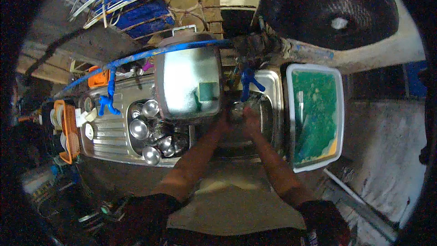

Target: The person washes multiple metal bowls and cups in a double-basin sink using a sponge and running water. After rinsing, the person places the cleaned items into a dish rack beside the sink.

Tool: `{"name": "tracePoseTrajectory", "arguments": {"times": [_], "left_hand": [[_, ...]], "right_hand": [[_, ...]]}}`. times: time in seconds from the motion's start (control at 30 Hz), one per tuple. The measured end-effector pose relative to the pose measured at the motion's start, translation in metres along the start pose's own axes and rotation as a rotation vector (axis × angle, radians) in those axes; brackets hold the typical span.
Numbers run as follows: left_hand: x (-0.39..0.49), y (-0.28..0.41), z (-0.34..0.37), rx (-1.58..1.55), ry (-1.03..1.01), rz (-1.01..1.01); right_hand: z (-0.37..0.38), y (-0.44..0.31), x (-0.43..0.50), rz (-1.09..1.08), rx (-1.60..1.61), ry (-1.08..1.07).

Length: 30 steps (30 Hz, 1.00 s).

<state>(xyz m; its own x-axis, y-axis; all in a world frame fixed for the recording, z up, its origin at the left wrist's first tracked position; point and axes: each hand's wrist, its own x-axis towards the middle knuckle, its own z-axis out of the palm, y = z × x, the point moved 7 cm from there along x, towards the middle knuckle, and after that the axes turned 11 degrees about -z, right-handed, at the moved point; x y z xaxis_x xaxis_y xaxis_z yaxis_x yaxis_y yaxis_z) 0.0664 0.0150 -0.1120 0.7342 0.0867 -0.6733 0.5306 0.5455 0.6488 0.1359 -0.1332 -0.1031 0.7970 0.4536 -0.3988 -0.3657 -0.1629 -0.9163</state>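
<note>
Both my arms reach forward into a steel sink basin point(266, 119) that lies in shadow. My right hand point(251, 116) is low in the basin, beneath a blue tap point(248, 82); what it touches is too dark to tell. My left hand point(223, 124) is at the basin's left side, mostly lost in shadow beside a large shiny metal container point(191, 82). Something pale and blurred, perhaps water or a metal item, shows around the hands. Left of the container, a second basin holds several steel bowls point(139, 128), some of them overlapping.
A white-rimmed tray with a green surface point(315, 116) stands right of the sink. On the left are a ribbed steel drainboard point(109, 130), another blue tap point(108, 104) and an orange rack of plates point(70, 133). A blue pipe point(143, 54) crosses behind; a big dark vessel point(327, 10) is at upper right.
</note>
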Motion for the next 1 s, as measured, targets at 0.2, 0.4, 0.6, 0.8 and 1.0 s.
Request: {"name": "tracePoseTrajectory", "arguments": {"times": [0.2,0.4,0.6,0.8,1.0], "left_hand": [[-0.077,0.019,-0.019,0.570,0.126,0.134],[-0.211,0.064,-0.069,1.396,0.249,0.141],[-0.284,0.112,-0.133,2.063,0.665,0.137],[-0.233,0.083,-0.082,1.330,0.445,0.258],[-0.081,0.027,-0.039,0.748,0.530,0.353]], "right_hand": [[0.004,0.062,0.035,-0.137,-0.178,-0.227],[0.124,0.065,0.031,-0.241,-0.570,-0.591],[0.161,0.082,0.059,-0.267,-0.727,-0.642],[0.105,0.075,0.068,-0.200,-0.638,-0.483],[0.064,0.038,0.048,-0.220,-0.482,-0.330]]}}
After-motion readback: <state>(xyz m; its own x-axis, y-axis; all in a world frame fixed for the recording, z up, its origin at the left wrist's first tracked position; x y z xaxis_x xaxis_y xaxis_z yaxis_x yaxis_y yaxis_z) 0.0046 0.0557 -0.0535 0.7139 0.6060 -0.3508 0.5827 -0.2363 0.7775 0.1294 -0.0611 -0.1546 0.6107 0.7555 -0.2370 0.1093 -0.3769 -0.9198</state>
